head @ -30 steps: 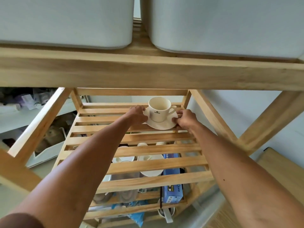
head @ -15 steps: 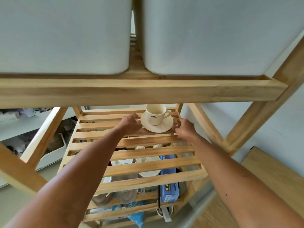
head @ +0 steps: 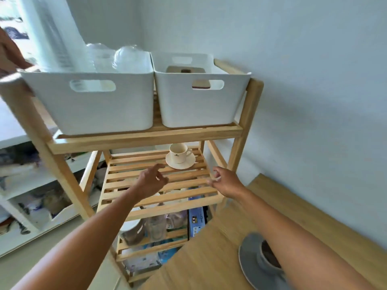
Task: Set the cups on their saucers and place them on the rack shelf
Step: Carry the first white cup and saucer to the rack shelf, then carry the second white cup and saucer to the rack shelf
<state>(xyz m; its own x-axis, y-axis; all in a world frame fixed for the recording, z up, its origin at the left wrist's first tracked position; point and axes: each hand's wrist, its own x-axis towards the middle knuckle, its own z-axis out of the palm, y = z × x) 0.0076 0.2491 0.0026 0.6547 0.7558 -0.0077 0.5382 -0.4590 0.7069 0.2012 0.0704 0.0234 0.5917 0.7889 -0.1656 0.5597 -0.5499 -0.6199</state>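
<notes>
Hovering over the near slats of the middle shelf [head: 146, 182] of the wooden rack: left hand [head: 151, 180] with fingers loosely spread, right hand [head: 227, 181] with fingers half curled, neither holding anything. Standing upright on its white saucer [head: 189, 163] at the far right of that shelf, handle pointing right: the white cup [head: 179, 152].

Judging the step in hand to be fetching the grey cup [head: 269, 258], sitting on the grey saucer [head: 247, 260] on the near table [head: 209, 248], blurred and partly hidden under the right forearm. Doing it well probably meaning pinching the saucer rim from both sides, keeping it level so the cup is not sliding, ducking under the upper rail, and setting it across at least two slats, beside the white pair without knocking it.

Looking smooth, glossy and round, the white ceramic; looking duller, the grey set. Showing pale straight-grained wood with open gaps, the slats. Sitting on the top shelf, two white plastic bins [head: 94, 105] with cut-out handles.
</notes>
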